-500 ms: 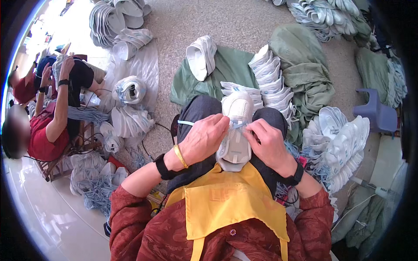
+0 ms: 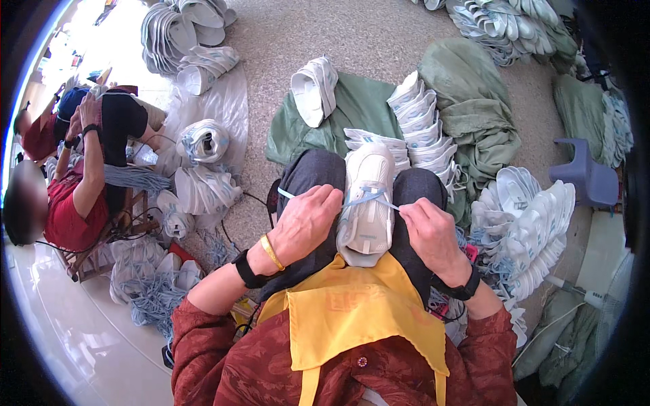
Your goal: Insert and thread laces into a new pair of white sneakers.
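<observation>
A white sneaker (image 2: 369, 196) lies between my knees, toe pointing away from me. A light blue shoelace (image 2: 365, 197) runs across its eyelets. My left hand (image 2: 308, 223) pinches the lace's left end, which sticks out past my fingers. My right hand (image 2: 430, 227) pinches the other end at the shoe's right side. Both hands pull the lace taut across the shoe. A yellow apron (image 2: 352, 318) covers my lap below the shoe.
Stacks of white sneakers (image 2: 423, 125) lie ahead on green sacks (image 2: 474, 101), with more piles right (image 2: 528, 223) and far left (image 2: 179, 27). Loose blue laces (image 2: 152, 298) lie at my left. A person in red (image 2: 68, 196) sits left. A blue plastic stool (image 2: 586, 176) stands right.
My hands have moved apart, drawing the lace out sideways across the shoe. The shoe stays between my knees.
</observation>
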`<state>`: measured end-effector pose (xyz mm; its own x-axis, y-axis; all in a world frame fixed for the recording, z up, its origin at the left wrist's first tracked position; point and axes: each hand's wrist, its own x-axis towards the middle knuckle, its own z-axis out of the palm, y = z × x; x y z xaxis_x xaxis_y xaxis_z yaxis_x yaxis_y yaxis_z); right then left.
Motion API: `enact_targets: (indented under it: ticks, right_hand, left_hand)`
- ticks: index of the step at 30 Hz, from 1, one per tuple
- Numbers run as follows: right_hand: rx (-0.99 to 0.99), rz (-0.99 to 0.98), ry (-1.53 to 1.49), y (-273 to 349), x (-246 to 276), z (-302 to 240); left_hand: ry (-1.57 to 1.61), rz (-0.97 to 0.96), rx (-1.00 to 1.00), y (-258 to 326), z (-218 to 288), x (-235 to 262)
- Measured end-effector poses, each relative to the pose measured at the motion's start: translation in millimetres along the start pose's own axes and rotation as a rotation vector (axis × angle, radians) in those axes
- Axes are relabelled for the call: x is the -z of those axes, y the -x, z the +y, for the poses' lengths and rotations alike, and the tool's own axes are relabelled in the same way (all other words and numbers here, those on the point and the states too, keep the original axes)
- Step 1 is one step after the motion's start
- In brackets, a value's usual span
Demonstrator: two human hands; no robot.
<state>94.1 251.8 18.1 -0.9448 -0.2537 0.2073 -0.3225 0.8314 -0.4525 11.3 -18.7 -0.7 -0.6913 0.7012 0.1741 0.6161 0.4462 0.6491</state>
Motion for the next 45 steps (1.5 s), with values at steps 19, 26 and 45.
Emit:
enact_targets:
  ticks: [19, 26, 45]
  right_hand:
    - [-0.065, -0.325, -0.003, -8.5, 25.2, -10.8]
    - [-0.043, -0.434, 0.07, -16.2, 19.0, -11.2]
    - [0.038, -0.226, 0.023, -9.0, 3.8, -10.1]
  left_hand:
    - [-0.153, 0.037, 0.024, 24.6, -6.0, 11.5]
    - [-0.153, 0.041, 0.033, 26.1, -6.6, 10.8]
    - [-0.133, 0.079, 0.057, 22.9, -6.4, 13.4]
